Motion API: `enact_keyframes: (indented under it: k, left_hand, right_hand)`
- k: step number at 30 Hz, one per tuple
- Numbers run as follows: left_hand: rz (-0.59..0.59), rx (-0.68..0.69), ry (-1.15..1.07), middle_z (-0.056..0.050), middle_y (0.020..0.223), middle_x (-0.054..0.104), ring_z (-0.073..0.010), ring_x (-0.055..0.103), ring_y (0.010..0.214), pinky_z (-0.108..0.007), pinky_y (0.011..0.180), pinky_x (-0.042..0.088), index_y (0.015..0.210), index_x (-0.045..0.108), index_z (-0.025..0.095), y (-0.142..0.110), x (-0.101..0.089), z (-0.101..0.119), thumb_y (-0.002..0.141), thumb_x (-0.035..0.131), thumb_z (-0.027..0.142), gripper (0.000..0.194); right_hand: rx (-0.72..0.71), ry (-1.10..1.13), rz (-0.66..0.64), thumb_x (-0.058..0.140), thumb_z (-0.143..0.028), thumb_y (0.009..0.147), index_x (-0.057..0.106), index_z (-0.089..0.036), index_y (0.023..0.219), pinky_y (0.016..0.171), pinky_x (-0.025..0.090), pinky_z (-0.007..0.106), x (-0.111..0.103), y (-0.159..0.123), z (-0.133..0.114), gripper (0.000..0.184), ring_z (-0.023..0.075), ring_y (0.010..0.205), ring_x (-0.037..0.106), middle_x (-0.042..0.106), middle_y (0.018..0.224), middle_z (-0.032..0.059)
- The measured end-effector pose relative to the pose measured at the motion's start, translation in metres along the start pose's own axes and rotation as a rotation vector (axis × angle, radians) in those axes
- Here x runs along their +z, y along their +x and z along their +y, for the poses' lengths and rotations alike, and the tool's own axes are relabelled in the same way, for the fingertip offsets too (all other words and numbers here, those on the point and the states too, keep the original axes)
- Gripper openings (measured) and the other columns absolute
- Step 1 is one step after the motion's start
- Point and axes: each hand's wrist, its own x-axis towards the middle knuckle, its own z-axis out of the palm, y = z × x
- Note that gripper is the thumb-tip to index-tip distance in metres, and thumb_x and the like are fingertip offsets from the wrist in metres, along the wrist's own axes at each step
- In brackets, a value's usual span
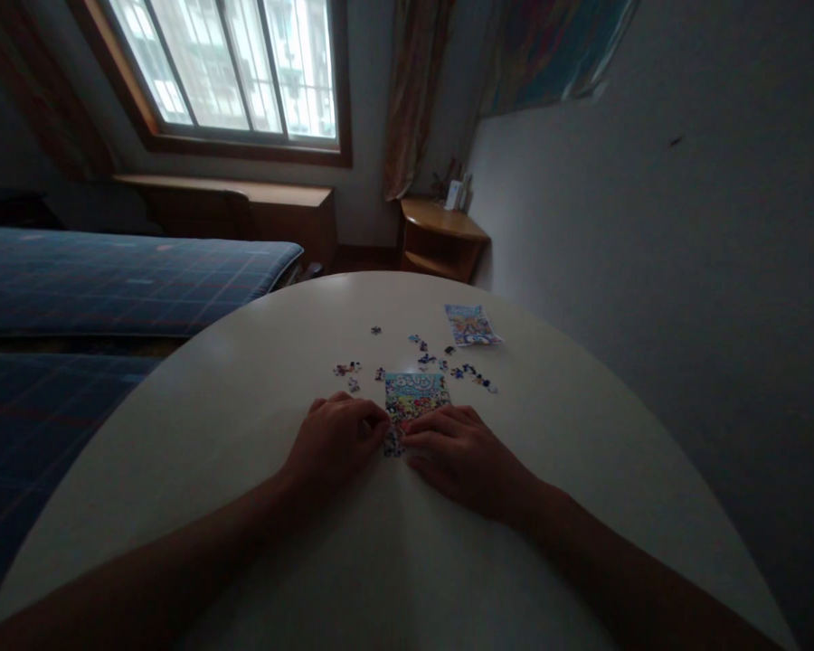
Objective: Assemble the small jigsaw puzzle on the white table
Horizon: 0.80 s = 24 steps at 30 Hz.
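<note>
A partly assembled jigsaw puzzle (417,389) lies flat on the white round table, with colourful cartoon figures and large lettering along its far edge. My left hand (336,438) is at the puzzle's left side, fingers curled and thumb and forefinger brought together at the edge; whatever they pinch is too small to make out. From the right, my right hand (458,457) reaches over the puzzle's lower right part, fingers stretched out and thumb apart, fingertips on or just above the pieces. My right hand hides that corner. Loose puzzle pieces (475,373) are scattered beyond the puzzle.
A small printed picture sheet (471,324) with a curled corner lies at the back right of the table (278,362). More pieces (345,369) lie at the left. Beyond are a plaid mattress (128,280), a corner shelf (440,217) and a window (231,72).
</note>
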Motion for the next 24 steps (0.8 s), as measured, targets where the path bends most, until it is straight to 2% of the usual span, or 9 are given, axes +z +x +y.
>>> enact_keyframes:
  k: [7, 13, 19, 24]
  left_hand:
    - [0.085, 0.163, -0.033, -0.005, 0.111, 0.069, -0.0254, 0.059, 0.105, -0.045, 0.096, 0.046, 0.103, 0.068, 0.022, -0.003, 0.004, -0.015, 0.086, 0.063, 0.022, 0.017]
    - [0.131, 0.232, -0.07, -0.006, 0.121, 0.064, -0.0235, 0.055, 0.115, -0.045, 0.104, 0.045, 0.109, 0.064, 0.023, 0.003, 0.014, -0.023, 0.091, 0.057, 0.021, 0.019]
    - [0.125, 0.24, -0.08, -0.006, 0.127, 0.062, -0.0259, 0.049, 0.126, -0.048, 0.11, 0.04, 0.113, 0.063, 0.023, 0.007, 0.018, -0.028, 0.088, 0.061, 0.022, 0.025]
    - [0.124, 0.233, -0.078, -0.006, 0.13, 0.06, -0.026, 0.046, 0.129, -0.049, 0.112, 0.037, 0.114, 0.061, 0.023, 0.008, 0.021, -0.031, 0.087, 0.063, 0.024, 0.027]
  right_hand:
    - [-0.005, -0.005, -0.02, 0.062, -0.025, 0.091, 0.066, -0.025, 0.114, 0.093, 0.041, 0.038, 0.001, -0.001, 0.001, 0.024, 0.0202, 0.108, 0.062, 0.071, 0.115, 0.0041]
    - [-0.043, -0.047, -0.018, 0.063, -0.023, 0.091, 0.067, -0.03, 0.116, 0.092, 0.039, 0.038, 0.001, -0.002, 0.0, 0.026, 0.0201, 0.106, 0.062, 0.07, 0.115, 0.0031]
    - [-0.043, -0.05, 0.022, 0.062, -0.025, 0.092, 0.071, -0.029, 0.106, 0.089, 0.041, 0.037, 0.0, -0.001, -0.001, 0.017, 0.0198, 0.102, 0.062, 0.07, 0.112, 0.0035]
    - [0.037, 0.011, 0.049, 0.069, -0.024, 0.086, 0.07, -0.026, 0.1, 0.09, 0.041, 0.04, 0.004, 0.0, -0.002, 0.014, 0.0207, 0.099, 0.064, 0.071, 0.108, 0.0027]
